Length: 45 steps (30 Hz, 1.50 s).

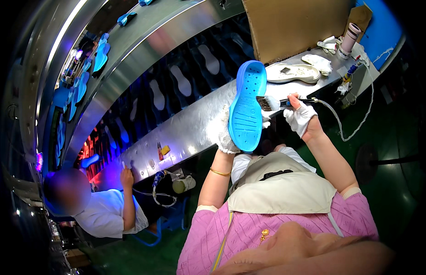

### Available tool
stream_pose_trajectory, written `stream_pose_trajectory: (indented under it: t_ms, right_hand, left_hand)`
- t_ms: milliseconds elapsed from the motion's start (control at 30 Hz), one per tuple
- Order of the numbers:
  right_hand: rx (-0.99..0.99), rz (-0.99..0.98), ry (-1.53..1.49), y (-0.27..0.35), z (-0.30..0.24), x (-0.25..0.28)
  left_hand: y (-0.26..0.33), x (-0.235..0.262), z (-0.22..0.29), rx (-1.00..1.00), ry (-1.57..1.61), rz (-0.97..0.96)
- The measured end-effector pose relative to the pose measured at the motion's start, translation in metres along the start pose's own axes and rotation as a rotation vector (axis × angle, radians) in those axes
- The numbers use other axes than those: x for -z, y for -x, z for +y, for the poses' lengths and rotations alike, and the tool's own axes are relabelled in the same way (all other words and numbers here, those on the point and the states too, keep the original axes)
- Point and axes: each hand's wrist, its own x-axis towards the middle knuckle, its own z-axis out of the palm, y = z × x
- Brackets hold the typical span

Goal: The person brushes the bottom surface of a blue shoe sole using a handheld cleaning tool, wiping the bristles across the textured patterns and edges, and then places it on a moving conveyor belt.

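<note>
A bright blue shoe sole (247, 121) stands almost upright in front of me, its ridged, dotted side showing. My left hand (225, 133), in a white knit glove, is closed around its left edge, and some gloved fingers show at the right edge. My right hand (302, 117) wears a white glove that leaves the thumb bare. It grips the dark handle of a brush (270, 103), from whose rear end a thin pale tube (337, 123) runs. The dark bristles meet the sole's right edge in the picture; whether they press on it I cannot tell.
Beyond my hands runs a metal ledge (194, 121), with a white sole (293, 73) and a pink cylinder (350, 40) on it. A cardboard sheet (295, 27) stands behind. Soles line the conveyor (178, 82). At left, a co-worker's hand (126, 178) is by the ledge.
</note>
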Motion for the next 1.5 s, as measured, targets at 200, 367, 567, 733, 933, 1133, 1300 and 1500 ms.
stream_pose_trajectory:
  t_ms: [200,367,567,733,933,1133,1300,1500]
  right_hand:
    - [0.066,-0.053,-0.005,0.002,-0.013,0.011]
    - [0.140,-0.001,0.040,0.005,-0.017,0.019]
    - [0.169,-0.076,0.173,0.005,-0.004,0.004]
    - [0.245,-0.052,0.458,0.003,-0.012,0.011]
    - [0.864,-0.203,1.105,-0.010,-0.015,-0.015]
    - [1.122,-0.401,1.466,-0.008,-0.016,-0.031]
    - [0.978,-0.450,1.406,0.002,-0.011,-0.028]
    - [1.207,-0.583,1.552,0.025,-0.014,-0.043]
  left_hand:
    - [-0.008,-0.048,0.054,-0.140,-0.423,0.125]
    - [-0.051,-0.133,0.148,-0.328,-0.588,-0.129]
    - [-0.105,-0.148,0.288,-0.539,-0.176,0.250]
    - [-0.105,-0.126,0.311,-0.540,-0.807,0.343]
    - [-0.056,-0.152,0.340,-0.709,-3.224,1.159]
    - [0.015,-0.103,0.494,-0.407,-2.411,1.855]
    - [-0.023,-0.124,0.390,-0.432,-2.992,1.799]
    - [0.028,-0.141,0.316,-1.258,-2.238,0.780]
